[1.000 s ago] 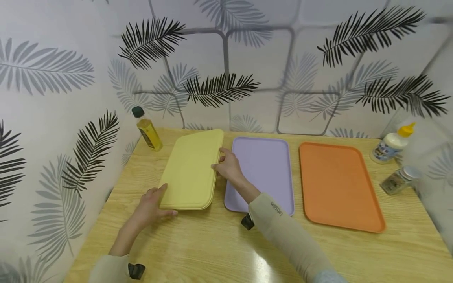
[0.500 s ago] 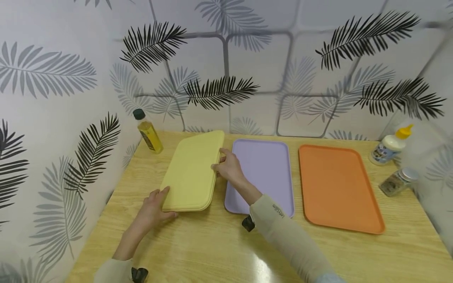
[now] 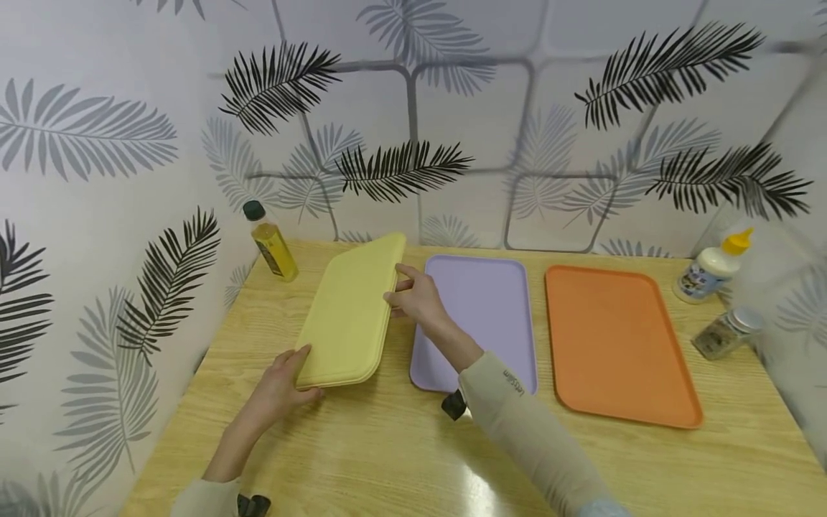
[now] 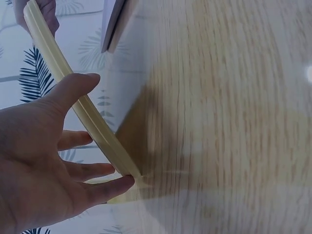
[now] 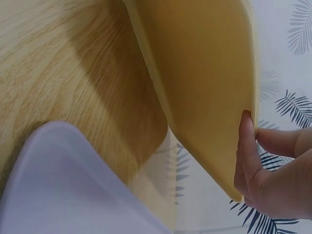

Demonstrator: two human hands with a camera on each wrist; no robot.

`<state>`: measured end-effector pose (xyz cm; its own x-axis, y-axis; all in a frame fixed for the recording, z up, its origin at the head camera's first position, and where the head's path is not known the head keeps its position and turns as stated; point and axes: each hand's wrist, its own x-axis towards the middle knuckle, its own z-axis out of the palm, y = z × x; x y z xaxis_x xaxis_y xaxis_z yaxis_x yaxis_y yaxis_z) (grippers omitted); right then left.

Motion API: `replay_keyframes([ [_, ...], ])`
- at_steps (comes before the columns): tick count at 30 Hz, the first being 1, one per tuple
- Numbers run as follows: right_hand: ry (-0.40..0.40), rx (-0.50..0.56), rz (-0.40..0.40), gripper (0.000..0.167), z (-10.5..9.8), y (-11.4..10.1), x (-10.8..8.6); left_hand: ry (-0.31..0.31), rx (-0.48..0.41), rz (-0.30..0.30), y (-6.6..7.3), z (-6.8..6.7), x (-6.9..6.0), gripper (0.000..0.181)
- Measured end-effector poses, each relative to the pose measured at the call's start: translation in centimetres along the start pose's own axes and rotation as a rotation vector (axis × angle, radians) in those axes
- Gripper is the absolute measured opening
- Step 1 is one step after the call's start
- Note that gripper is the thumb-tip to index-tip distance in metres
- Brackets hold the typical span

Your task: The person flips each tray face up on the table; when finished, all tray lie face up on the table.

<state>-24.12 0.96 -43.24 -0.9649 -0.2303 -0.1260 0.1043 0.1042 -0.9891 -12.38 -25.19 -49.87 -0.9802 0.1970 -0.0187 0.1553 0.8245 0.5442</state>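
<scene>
A yellow tray (image 3: 349,316) is tilted, its right side raised off the table and its left side low. The edge looks layered, and I cannot tell whether it is one tray or stacked ones. My left hand (image 3: 278,384) holds the near left corner, thumb at the near edge (image 4: 92,114) and fingers spread along the side. My right hand (image 3: 420,298) pinches the raised right edge; the right wrist view shows fingers (image 5: 248,151) against the shaded underside. Directly right of it lies a purple tray (image 3: 481,301), partly covered by my right forearm.
An orange tray (image 3: 620,345) lies flat further right. At the back left stands an oil bottle (image 3: 274,251) with a dark green cap. A white bottle with a yellow nozzle (image 3: 711,269) and a small jar (image 3: 726,334) stand at the right edge. Patterned walls bound the table's back and sides.
The yellow tray's right side has risen slightly, tilting it more steeply, with my right hand going up along with it. My left hand keeps its place at the near corner. Other objects stay put.
</scene>
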Motion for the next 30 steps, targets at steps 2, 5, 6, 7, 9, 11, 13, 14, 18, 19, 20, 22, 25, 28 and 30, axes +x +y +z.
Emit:
replay_keyframes([
  [2, -0.009, 0.031, 0.000, 0.067, 0.0, -0.4, 0.0, -0.011, -0.018, -0.016, 0.2, 0.0, -0.1, 0.083],
  [5, -0.018, 0.065, -0.003, 0.066, -0.1, -1.0, 0.1, -0.031, -0.044, -0.050, 0.6, -0.2, -0.1, 0.081],
  [6, -0.020, 0.077, -0.003, 0.066, -0.1, -1.1, 0.1, -0.037, -0.054, -0.059, 0.8, -0.2, -0.2, 0.080],
  [7, -0.023, 0.084, -0.005, 0.066, -0.2, -1.2, 0.1, -0.042, -0.071, -0.069, 1.0, -0.2, -0.2, 0.079],
  [9, -0.032, 0.090, -0.011, 0.066, -0.2, -1.4, 0.2, -0.049, -0.107, -0.084, 1.3, -0.2, -0.3, 0.078],
  [11, -0.039, 0.095, -0.015, 0.066, -0.2, -1.7, 0.2, -0.048, -0.136, -0.091, 1.5, -0.2, -0.4, 0.077],
  [13, -0.045, 0.094, -0.025, 0.066, -0.1, -2.0, 0.2, -0.044, -0.157, -0.095, 1.8, -0.3, -0.5, 0.075],
  [14, -0.046, 0.095, -0.031, 0.066, -0.1, -2.2, 0.1, -0.041, -0.163, -0.097, 1.9, -0.3, -0.6, 0.074],
  [18, -0.042, 0.120, -0.048, 0.068, 0.3, -3.1, 0.0, -0.040, -0.198, -0.120, 2.3, -0.6, -0.6, 0.070],
  [19, -0.040, 0.128, -0.048, 0.068, 0.4, -3.3, -0.1, -0.043, -0.211, -0.132, 2.4, -0.7, -0.7, 0.070],
  [20, -0.038, 0.137, -0.046, 0.069, 0.5, -3.6, -0.1, -0.045, -0.221, -0.141, 2.5, -0.7, -0.7, 0.069],
  [22, -0.034, 0.152, -0.038, 0.069, 0.7, -3.9, -0.2, -0.051, -0.243, -0.161, 2.9, -0.9, -0.9, 0.068],
  [25, -0.038, 0.171, -0.034, 0.070, 0.9, -4.2, -0.2, -0.043, -0.272, -0.176, 3.3, -1.0, -1.2, 0.066],
  [28, -0.046, 0.188, -0.044, 0.070, 1.2, -4.4, -0.2, -0.024, -0.303, -0.171, 3.9, -0.9, -1.6, 0.064],
  [30, -0.048, 0.202, -0.050, 0.069, 1.3, -4.6, -0.2, -0.013, -0.319, -0.164, 4.3, -0.9, -1.8, 0.063],
])
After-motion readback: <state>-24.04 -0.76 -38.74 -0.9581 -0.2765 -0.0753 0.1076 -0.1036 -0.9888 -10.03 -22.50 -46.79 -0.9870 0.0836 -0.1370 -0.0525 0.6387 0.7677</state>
